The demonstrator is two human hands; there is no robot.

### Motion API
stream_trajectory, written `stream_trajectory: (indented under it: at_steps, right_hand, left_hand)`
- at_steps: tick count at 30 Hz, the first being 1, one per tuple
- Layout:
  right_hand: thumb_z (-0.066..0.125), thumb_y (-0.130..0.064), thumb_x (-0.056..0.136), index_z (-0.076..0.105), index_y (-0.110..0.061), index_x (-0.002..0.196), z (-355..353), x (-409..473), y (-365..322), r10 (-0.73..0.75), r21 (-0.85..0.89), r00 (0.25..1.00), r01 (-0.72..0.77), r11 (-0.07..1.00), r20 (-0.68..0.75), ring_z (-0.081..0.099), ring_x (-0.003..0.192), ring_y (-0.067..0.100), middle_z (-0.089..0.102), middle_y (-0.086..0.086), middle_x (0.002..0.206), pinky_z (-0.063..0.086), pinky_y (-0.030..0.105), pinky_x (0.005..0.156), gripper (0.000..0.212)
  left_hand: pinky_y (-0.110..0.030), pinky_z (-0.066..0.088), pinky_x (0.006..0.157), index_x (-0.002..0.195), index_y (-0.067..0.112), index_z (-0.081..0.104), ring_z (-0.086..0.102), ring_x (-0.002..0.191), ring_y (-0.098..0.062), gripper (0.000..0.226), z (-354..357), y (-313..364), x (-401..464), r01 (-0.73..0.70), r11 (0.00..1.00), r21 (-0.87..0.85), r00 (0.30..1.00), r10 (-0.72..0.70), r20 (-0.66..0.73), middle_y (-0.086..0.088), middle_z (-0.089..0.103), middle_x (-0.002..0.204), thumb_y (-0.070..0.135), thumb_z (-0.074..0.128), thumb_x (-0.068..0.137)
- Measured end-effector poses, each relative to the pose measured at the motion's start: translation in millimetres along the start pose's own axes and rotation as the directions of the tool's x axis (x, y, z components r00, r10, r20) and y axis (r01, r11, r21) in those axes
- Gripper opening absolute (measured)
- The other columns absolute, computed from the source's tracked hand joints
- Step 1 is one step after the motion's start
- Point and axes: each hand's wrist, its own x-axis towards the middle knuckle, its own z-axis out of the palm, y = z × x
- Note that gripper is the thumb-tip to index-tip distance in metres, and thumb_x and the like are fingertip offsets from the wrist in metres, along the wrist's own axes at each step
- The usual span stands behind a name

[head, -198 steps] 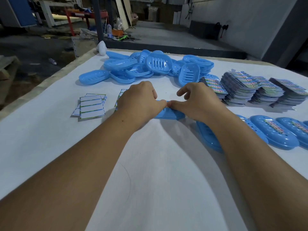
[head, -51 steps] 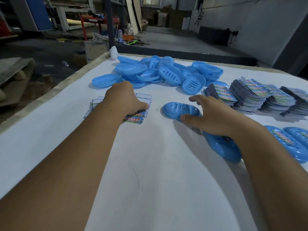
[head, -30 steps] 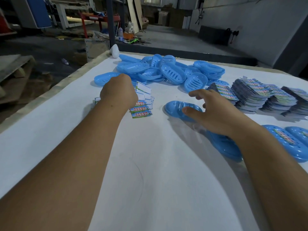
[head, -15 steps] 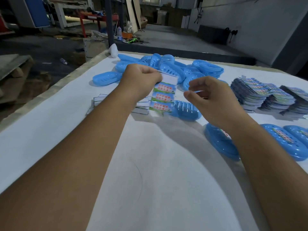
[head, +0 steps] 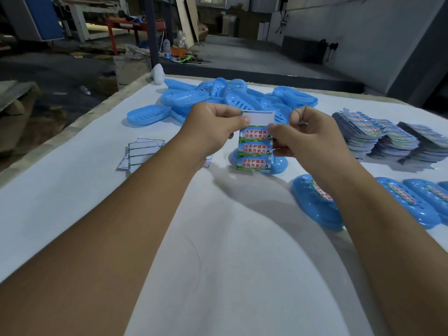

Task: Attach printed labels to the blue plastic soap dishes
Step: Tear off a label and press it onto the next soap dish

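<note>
A label sheet (head: 254, 147) hangs upright above the white table (head: 218, 275), held up between both hands. Its top strip is blank white with a green edge; below it three printed labels remain, each green and blue with red and white characters. The left hand (head: 213, 132) pinches the blank top strip at its left end, thumb on the front, the other fingers curled behind. The right hand (head: 305, 139) has its fingers curled close, and its thumb and forefinger pinch the right edge of the sheet at the uppermost printed label.

Directly behind the sheet's lower half, a blue soap dish (head: 278, 163) lies on the table, mostly hidden by the sheet. Near right of it lies a labelled soap dish (head: 315, 204), with two more labelled dishes (head: 412, 204) further right. A loose pile of unlabelled dishes (head: 232, 95) sits at the far side of the table. Stacks of printed sheets (head: 383, 137) fan out at the far right, and spent backing sheets (head: 143, 151) lie to the left, under the left forearm's far side.
</note>
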Motion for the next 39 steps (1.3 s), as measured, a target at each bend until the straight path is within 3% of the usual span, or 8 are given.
stream_trajectory:
  at_steps: [5,8,11,18,23,26,31,39]
  right_hand:
    - [0.080,-0.009,0.086,0.042,-0.017,0.082,-2.7,-0.7,0.3,0.007,-0.095,1.000,-0.010,0.995,-0.030,0.076,0.088,0.028,0.079,0.005,0.086,0.064,0.038,0.071,0.039]
    - [0.079,-0.010,0.088,0.042,-0.018,0.082,-6.0,1.5,2.1,0.010,-0.095,0.998,-0.015,0.995,-0.062,0.076,0.087,0.022,0.079,0.005,0.085,0.063,0.040,0.073,0.038]
    - [0.078,-0.011,0.089,0.043,-0.019,0.082,-8.0,3.0,5.1,0.004,-0.103,0.997,-0.012,0.995,-0.080,0.075,0.078,0.012,0.078,0.006,0.083,0.062,0.033,0.070,0.037]
    - [0.081,-0.015,0.086,0.049,-0.018,0.082,-9.3,7.5,12.2,-0.012,-0.153,0.992,-0.007,0.988,-0.122,0.070,0.072,0.010,0.075,0.009,0.086,0.060,0.029,0.064,0.033]
    - [0.082,-0.041,0.083,0.069,-0.026,0.077,-10.0,10.1,18.2,-0.173,-0.515,0.977,0.087,0.853,-0.121,0.049,0.055,-0.002,0.062,-0.009,0.072,0.037,0.014,0.052,0.021]
    - [0.080,-0.042,0.084,0.075,-0.028,0.072,-5.1,6.5,17.4,-0.210,-0.478,0.975,0.152,0.865,-0.069,0.049,0.050,-0.002,0.064,-0.009,0.063,0.033,0.009,0.048,0.019]
    - [0.077,-0.044,0.086,0.081,-0.029,0.076,-2.0,1.8,12.7,-0.208,-0.396,0.978,0.178,0.901,-0.035,0.050,0.048,-0.001,0.064,-0.016,0.057,0.032,0.008,0.046,0.019]
    - [0.072,-0.029,0.089,0.075,-0.030,0.067,-0.9,1.5,11.1,-0.191,-0.389,0.980,0.156,0.908,-0.054,0.048,0.044,-0.002,0.060,-0.019,0.050,0.033,0.007,0.044,0.021]
  left_hand:
    - [-0.008,0.041,0.042,0.078,0.027,0.071,0.062,0.060,0.001,0.013,0.9,1.0,-0.7,0.030,0.998,0.047,0.999,-0.031,0.033,0.018,0.073,0.067,0.031,0.074,0.090]
    - [-0.017,0.045,0.053,0.086,0.023,0.075,0.062,0.061,0.000,0.013,1.2,0.6,-2.0,0.040,0.994,0.107,0.995,-0.049,0.088,0.015,0.076,0.073,0.032,0.068,0.093]
    - [-0.024,0.043,0.061,0.080,0.023,0.077,0.061,0.068,-0.003,0.018,1.5,-2.8,-3.3,0.009,0.985,0.174,0.992,-0.031,0.122,0.015,0.076,0.076,0.032,0.067,0.092]
    - [-0.010,0.042,0.052,0.077,0.025,0.073,0.059,0.060,0.010,0.025,2.5,-5.6,-2.7,-0.117,0.960,0.256,0.980,0.069,0.189,0.020,0.072,0.072,0.032,0.063,0.098]
    - [-0.008,0.044,0.056,0.078,0.028,0.070,0.057,0.059,0.009,0.024,6.9,-5.2,-5.4,-0.208,0.953,0.221,0.961,0.158,0.225,0.017,0.074,0.073,0.028,0.061,0.100]
    - [-0.020,0.051,0.064,0.080,0.027,0.072,0.059,0.064,0.005,0.023,9.1,-5.3,-6.2,-0.247,0.948,0.198,0.953,0.201,0.227,0.010,0.075,0.077,0.025,0.061,0.100]
    - [-0.006,0.045,0.064,0.083,0.027,0.072,0.061,0.065,0.010,0.021,10.5,-4.1,-8.3,-0.268,0.950,0.162,0.943,0.224,0.245,0.017,0.073,0.070,0.022,0.062,0.100]
    - [-0.011,0.048,0.067,0.084,0.025,0.073,0.060,0.065,0.006,0.017,13.0,-6.8,-6.2,-0.276,0.941,0.196,0.947,0.230,0.226,0.012,0.074,0.076,0.025,0.063,0.099]
